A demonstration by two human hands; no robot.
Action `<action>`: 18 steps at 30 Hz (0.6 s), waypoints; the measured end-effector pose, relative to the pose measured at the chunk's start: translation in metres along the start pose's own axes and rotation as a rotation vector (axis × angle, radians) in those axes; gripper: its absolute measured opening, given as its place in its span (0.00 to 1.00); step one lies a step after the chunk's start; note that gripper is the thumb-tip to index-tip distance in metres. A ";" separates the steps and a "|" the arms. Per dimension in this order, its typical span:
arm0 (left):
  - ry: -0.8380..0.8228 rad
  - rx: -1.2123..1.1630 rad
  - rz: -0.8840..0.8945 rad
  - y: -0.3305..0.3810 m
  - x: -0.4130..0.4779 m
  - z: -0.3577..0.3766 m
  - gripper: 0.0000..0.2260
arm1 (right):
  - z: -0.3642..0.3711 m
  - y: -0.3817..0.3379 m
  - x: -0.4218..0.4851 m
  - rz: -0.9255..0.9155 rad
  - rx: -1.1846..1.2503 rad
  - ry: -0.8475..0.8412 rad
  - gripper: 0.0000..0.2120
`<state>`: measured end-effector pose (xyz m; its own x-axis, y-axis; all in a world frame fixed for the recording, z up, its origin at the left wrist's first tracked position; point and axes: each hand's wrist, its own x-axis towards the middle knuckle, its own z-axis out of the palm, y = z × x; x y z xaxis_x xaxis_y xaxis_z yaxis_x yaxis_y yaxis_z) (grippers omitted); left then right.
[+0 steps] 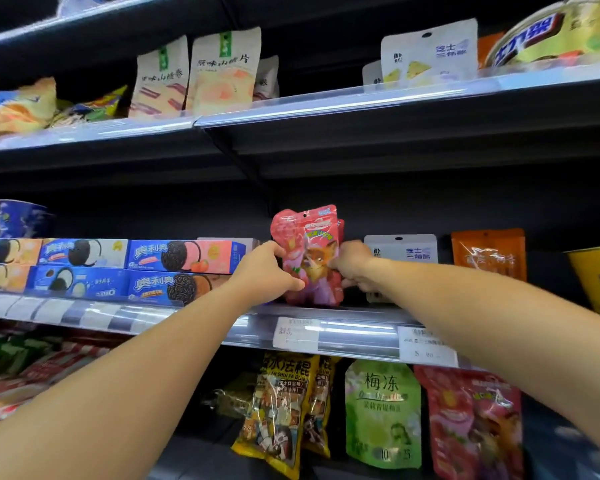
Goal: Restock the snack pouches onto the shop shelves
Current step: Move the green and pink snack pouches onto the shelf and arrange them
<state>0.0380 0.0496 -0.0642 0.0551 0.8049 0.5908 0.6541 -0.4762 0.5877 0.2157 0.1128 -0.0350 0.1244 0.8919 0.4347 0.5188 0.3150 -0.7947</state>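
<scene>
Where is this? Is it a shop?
Yes, most likely a small shop or supermarket snack aisle. Dark shelves hold rows of blue cookie boxes and hanging snack bags, and price tags sit on the shelf edge. Both hands are standing a pink snack pouch on the shelf.

A red pouch (309, 258) is held upright on the shelf (357, 336) between left hand (269, 268) and right hand (354, 265).
</scene>
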 end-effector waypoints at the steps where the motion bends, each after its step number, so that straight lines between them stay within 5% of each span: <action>1: -0.003 0.018 -0.001 0.001 0.003 0.002 0.32 | -0.010 0.000 -0.003 -0.020 0.008 0.031 0.07; 6: -0.044 -0.006 -0.053 0.015 0.026 0.020 0.39 | -0.084 0.024 -0.020 -0.072 -0.008 0.168 0.04; 12: -0.095 0.000 -0.205 0.024 0.064 0.055 0.48 | -0.134 0.051 -0.040 -0.092 0.058 0.140 0.05; 18: -0.179 -0.061 -0.209 0.038 0.099 0.091 0.35 | -0.137 0.061 -0.040 -0.070 0.088 0.085 0.05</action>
<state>0.1376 0.1434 -0.0337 0.0594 0.9351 0.3493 0.6192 -0.3090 0.7219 0.3580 0.0520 -0.0431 0.1636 0.8375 0.5214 0.4533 0.4055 -0.7937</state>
